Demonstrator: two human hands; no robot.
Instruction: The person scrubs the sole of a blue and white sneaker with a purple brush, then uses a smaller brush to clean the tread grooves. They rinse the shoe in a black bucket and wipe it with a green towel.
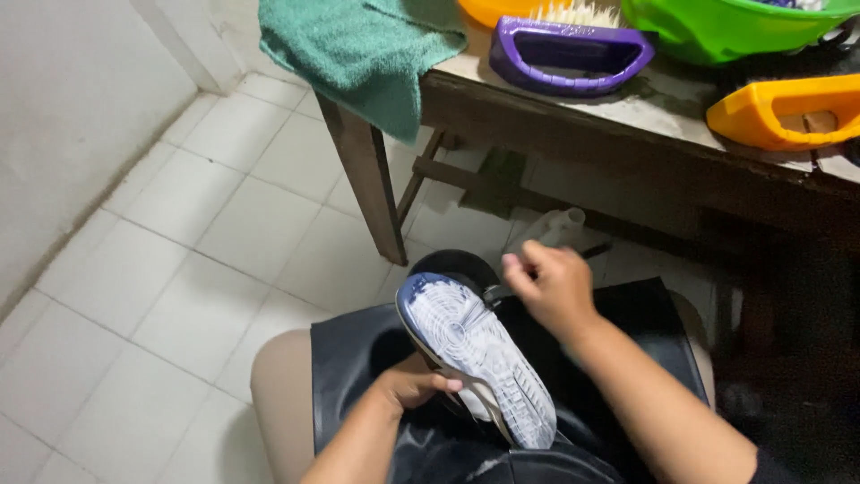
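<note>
A sneaker [475, 354] lies across my lap with its pale, patterned sole turned up and a dark blue rim at the toe. My left hand [414, 385] grips the shoe's side from below, thumb against the sole's edge. My right hand [548, 285] hovers just right of the toe, fingers curled and slightly blurred; whether it pinches something small I cannot tell. A black apron [627, 323] covers my legs beneath the shoe.
A wooden table [573, 134] stands ahead, bearing a green towel [363, 45] hanging over its corner, a purple scrub brush [569, 54], an orange brush [788, 112] and a green basin [735, 27]. A white bottle [555, 229] sits under the table. White tiled floor [179, 260] spreads left.
</note>
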